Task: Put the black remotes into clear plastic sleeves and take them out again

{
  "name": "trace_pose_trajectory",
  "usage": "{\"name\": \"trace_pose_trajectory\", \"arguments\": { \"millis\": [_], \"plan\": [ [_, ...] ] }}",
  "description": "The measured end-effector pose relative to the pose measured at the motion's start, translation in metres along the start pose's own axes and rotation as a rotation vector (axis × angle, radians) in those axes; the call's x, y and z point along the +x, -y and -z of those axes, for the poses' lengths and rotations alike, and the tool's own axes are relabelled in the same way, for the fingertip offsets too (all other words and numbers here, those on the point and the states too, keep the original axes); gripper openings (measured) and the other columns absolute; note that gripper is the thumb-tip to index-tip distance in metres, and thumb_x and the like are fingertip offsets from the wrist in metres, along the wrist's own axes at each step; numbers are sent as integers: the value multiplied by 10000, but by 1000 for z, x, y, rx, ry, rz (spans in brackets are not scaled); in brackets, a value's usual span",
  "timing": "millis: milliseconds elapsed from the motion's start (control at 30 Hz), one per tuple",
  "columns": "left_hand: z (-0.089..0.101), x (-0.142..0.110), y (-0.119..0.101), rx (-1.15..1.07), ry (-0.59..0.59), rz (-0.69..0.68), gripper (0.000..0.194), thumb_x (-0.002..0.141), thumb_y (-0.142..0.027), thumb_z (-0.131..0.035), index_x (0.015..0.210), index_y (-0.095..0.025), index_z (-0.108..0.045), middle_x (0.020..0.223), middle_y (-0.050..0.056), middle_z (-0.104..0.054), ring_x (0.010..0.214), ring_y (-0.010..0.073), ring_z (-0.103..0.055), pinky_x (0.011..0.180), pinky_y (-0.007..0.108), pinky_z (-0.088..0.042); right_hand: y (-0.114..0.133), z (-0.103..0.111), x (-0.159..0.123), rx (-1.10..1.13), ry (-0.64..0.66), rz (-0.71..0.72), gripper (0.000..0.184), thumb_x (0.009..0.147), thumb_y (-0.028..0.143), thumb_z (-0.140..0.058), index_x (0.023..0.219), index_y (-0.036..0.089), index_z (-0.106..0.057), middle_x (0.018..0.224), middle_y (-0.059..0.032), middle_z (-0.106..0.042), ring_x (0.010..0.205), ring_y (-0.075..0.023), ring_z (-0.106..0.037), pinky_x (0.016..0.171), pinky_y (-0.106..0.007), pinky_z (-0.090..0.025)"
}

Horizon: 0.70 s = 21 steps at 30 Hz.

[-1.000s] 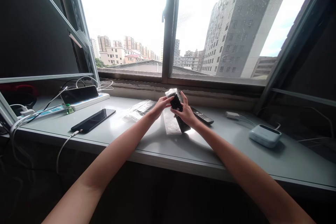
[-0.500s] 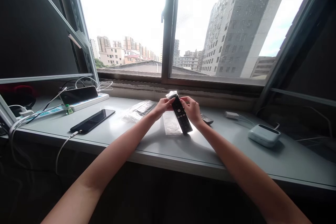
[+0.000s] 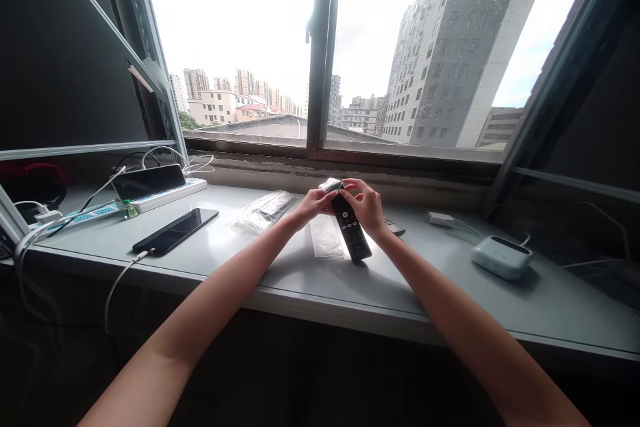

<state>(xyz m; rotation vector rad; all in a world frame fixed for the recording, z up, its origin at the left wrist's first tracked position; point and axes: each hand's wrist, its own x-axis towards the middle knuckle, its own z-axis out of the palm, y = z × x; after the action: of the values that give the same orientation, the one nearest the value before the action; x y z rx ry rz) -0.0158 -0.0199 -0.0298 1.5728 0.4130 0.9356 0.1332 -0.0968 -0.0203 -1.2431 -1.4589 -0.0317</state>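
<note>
The left forearm (image 3: 215, 290) and right forearm (image 3: 463, 323) reach forward from the lower corners and angle inward, bringing both hands together above the bench (image 3: 540, 310), near its far edge. A black remote (image 3: 351, 232) sits between them, tilted with its upper end away from the person and its lower end angled toward the person's right. It is unclear whether the lower end touches the bench.

The right hand (image 3: 365, 205) is curved over the remote's upper end, palm down, with its fingers closed around it. The left hand (image 3: 313, 206) comes in from the side, narrowly closed on a scrap of clear plastic wrap (image 3: 330, 185) at the remote's tip.

Just left of the remote lies a clear plastic sleeve (image 3: 325, 237), with a plastic bag (image 3: 263, 211) farther left. A second remote (image 3: 393, 227) lies mostly hidden beyond the right hand. Well left are a phone (image 3: 175, 231) and a power strip (image 3: 167, 194); well right are a charger (image 3: 440, 218) and a white box (image 3: 501, 258).
</note>
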Motion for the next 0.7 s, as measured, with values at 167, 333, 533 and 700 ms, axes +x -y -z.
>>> {"name": "trace_pose_trajectory", "arguments": {
  "millis": [167, 333, 533, 700],
  "plan": [
    [-1, -1, -1, 5, 38, 8, 575, 611, -612, -802, 822, -88, -697, 771, 99, -723, 773, 238, -704, 788, 399, -557, -12, -4, 4, 162, 24, -96, 321, 805, 460, -656, 983, 204, -735, 958, -70, -750, 759, -217, -680, 746, -362, -531],
    [-3, -2, -3, 14, 53, 17, 570, 588, -560, -838, 890, -93, -714, 803, 91, -731, 765, 210, -705, 797, 382, -565, -12, -2, 4, 227, 31, -223, 354, 729, 496, -716, 876, 174, -742, 879, -90, -755, 711, -227, -683, 694, -361, -542],
    [-5, -4, -3, 15, 43, 35, 555, 604, -492, -858, 953, -82, -724, 856, 106, -733, 802, 224, -708, 829, 399, -559, -12, -2, 3, 216, 24, -235, 396, 713, 570, -703, 796, 183, -717, 820, -89, -743, 713, -234, -674, 673, -349, -530],
    [-6, -1, 1, -38, 10, 28, 579, 599, -471, -871, 989, -74, -714, 877, 111, -731, 806, 227, -710, 841, 419, -557, -16, -6, 4, 198, -15, -207, 344, 759, 532, -652, 786, 189, -665, 844, -78, -729, 722, -225, -662, 690, -346, -517]
  ]
}}
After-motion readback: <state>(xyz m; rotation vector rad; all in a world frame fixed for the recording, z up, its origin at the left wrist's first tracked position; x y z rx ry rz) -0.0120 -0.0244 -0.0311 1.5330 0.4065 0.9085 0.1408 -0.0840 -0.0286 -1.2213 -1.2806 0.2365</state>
